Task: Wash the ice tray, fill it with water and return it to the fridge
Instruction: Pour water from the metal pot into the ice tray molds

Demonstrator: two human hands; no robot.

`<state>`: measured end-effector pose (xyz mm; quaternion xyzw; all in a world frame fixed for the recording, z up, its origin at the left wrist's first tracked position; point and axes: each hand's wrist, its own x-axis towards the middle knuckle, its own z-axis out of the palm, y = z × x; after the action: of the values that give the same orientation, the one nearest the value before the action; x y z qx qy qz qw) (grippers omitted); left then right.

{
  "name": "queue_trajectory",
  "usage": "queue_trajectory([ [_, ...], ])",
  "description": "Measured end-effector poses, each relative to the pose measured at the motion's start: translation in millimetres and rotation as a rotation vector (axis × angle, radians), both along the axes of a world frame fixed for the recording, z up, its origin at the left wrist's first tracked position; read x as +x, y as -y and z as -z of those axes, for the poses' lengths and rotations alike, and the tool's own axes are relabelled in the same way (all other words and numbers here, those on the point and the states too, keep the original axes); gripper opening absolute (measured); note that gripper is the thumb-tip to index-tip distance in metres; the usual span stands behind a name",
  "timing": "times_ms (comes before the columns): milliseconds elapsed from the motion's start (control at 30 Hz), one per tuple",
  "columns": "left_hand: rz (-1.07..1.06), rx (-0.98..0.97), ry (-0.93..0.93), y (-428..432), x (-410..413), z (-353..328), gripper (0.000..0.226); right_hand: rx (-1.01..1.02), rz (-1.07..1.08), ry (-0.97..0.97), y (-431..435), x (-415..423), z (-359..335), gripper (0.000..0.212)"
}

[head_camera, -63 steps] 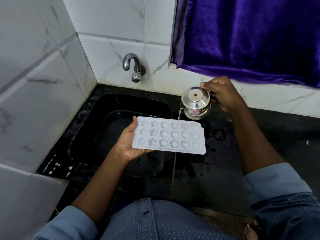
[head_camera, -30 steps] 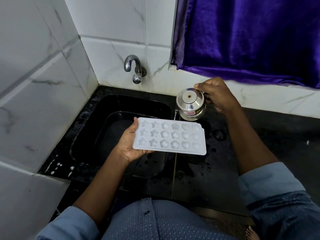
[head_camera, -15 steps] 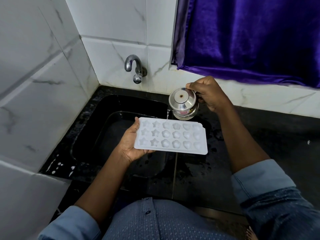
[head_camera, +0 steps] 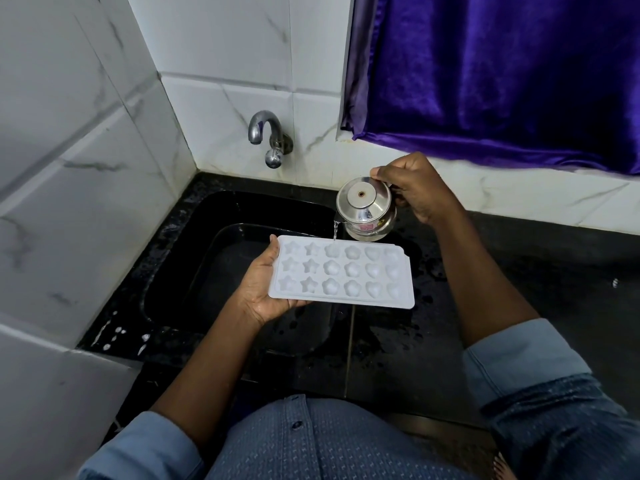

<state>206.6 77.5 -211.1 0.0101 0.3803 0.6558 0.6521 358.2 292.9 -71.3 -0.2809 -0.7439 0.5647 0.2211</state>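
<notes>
A white ice tray with star, flower and heart moulds is held level over the right edge of the black sink. My left hand grips its left end, thumb on the rim and fingers underneath. My right hand grips a small steel pot that is tipped over the tray's far edge. A thin stream of water falls from the pot into a mould in the far row, third from the left.
A steel tap juts from the white tiled wall above the sink; no water runs from it. The black counter to the right is wet with drops. A purple curtain hangs at the upper right.
My right hand has carried the tipped pot leftward along the tray's far edge, so the stream now falls in a mould further left. The tray stays in my left hand.
</notes>
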Motion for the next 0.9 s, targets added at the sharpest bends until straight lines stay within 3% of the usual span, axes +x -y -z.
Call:
queue_trajectory([
  [900,0.028,-0.004,-0.005,-3,1,11,0.085,-0.003,-0.027,-0.029,7,-16,-1,0.03],
])
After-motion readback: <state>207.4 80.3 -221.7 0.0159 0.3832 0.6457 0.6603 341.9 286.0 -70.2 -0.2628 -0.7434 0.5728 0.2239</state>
